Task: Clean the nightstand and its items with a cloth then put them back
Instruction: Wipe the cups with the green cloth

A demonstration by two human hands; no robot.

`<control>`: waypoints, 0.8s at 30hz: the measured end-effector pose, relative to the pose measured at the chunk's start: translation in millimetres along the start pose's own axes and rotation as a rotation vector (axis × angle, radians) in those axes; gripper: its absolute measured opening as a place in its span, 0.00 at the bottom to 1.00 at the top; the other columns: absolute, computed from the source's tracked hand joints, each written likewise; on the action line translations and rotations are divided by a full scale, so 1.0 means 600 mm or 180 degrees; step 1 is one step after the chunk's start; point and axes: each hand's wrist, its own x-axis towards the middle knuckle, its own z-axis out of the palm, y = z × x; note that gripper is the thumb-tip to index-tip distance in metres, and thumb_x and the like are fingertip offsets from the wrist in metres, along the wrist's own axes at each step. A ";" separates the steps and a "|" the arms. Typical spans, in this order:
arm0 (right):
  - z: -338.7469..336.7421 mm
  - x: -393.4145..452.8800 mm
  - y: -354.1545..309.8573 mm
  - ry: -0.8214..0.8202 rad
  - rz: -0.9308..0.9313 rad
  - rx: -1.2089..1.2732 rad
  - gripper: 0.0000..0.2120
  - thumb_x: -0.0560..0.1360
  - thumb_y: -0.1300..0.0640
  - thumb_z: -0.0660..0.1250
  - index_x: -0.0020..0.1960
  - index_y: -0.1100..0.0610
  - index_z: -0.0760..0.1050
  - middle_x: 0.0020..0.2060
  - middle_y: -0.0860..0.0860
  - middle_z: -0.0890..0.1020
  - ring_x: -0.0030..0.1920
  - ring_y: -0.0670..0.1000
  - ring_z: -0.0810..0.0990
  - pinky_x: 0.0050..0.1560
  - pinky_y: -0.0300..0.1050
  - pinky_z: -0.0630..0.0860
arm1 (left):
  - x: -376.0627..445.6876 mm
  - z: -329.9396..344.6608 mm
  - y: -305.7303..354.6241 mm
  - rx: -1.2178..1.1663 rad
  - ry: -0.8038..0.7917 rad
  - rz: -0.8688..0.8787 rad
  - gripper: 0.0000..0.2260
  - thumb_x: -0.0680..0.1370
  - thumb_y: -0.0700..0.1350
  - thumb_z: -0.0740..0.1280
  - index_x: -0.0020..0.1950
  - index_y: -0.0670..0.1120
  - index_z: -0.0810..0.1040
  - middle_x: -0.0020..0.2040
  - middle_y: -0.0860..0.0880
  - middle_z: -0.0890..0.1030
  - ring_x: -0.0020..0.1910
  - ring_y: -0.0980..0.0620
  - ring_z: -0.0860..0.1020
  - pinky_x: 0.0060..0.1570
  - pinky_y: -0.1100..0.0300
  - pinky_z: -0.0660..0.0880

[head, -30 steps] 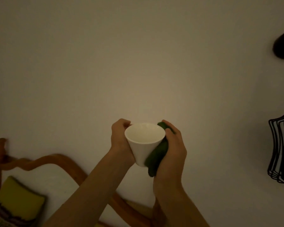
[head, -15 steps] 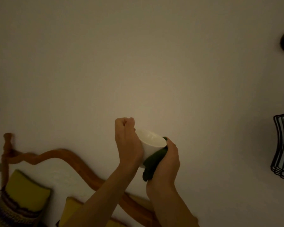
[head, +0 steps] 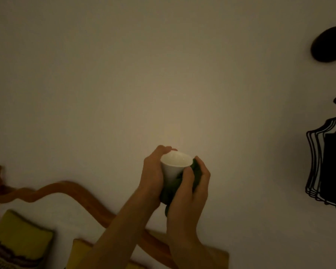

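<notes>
I hold a small white cup (head: 174,165) up in front of a pale wall in dim light. My left hand (head: 152,174) grips the cup's left side, fingers curled over its rim. My right hand (head: 190,188) presses a dark green cloth (head: 196,169) against the cup's right side and base. The cloth wraps under the cup and hangs a little below my palm. The cup's mouth tilts up and away from me. The nightstand is out of view.
A curved wooden headboard (head: 70,188) runs along the lower left, with yellow cushions (head: 21,232) leaning against it. A black wire wall ornament (head: 326,167) hangs at the right edge, and a dark rounded object (head: 329,44) sits above it.
The cup has turned back upright in my hands. My right hand has slid the cloth further around the cup's side and under its base. My left hand has shifted its grip over the rim.
</notes>
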 end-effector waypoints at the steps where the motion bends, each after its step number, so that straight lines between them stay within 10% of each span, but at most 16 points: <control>1: -0.005 0.005 0.000 -0.0114 0.0125 0.0002 0.12 0.82 0.48 0.60 0.65 0.39 0.71 0.57 0.35 0.79 0.55 0.41 0.80 0.49 0.34 0.80 | 0.003 -0.006 0.008 0.0097 -0.0143 0.0019 0.13 0.71 0.53 0.66 0.44 0.46 0.84 0.48 0.42 0.84 0.47 0.43 0.80 0.49 0.52 0.78; 6: -0.021 0.057 -0.035 -0.0790 0.1529 0.0424 0.16 0.82 0.44 0.57 0.55 0.51 0.80 0.45 0.51 0.85 0.49 0.54 0.82 0.43 0.46 0.78 | 0.010 -0.034 0.023 0.0155 -0.0735 -0.0096 0.20 0.67 0.58 0.63 0.39 0.45 0.88 0.43 0.46 0.87 0.37 0.49 0.84 0.35 0.61 0.80; 13: -0.003 -0.013 -0.031 -0.0852 0.0045 -0.0321 0.19 0.77 0.40 0.63 0.67 0.36 0.70 0.57 0.28 0.75 0.58 0.41 0.78 0.53 0.33 0.79 | 0.021 -0.040 -0.002 -0.0690 0.0103 -0.0234 0.17 0.75 0.56 0.61 0.45 0.43 0.79 0.35 0.42 0.82 0.31 0.46 0.81 0.31 0.58 0.79; 19: -0.013 0.031 -0.033 -0.0769 0.0710 -0.0058 0.13 0.83 0.49 0.61 0.66 0.44 0.73 0.61 0.48 0.77 0.60 0.53 0.78 0.56 0.53 0.83 | -0.018 -0.015 -0.022 -0.0154 0.0679 0.0409 0.22 0.74 0.64 0.64 0.59 0.50 0.79 0.55 0.43 0.80 0.54 0.41 0.80 0.46 0.49 0.81; 24: -0.022 0.017 -0.026 -0.1025 0.0887 0.0227 0.13 0.84 0.55 0.58 0.66 0.49 0.75 0.56 0.46 0.82 0.51 0.43 0.82 0.52 0.34 0.81 | -0.037 -0.021 -0.016 0.0381 0.0541 0.1010 0.25 0.65 0.62 0.73 0.57 0.53 0.75 0.52 0.49 0.81 0.49 0.47 0.81 0.44 0.56 0.82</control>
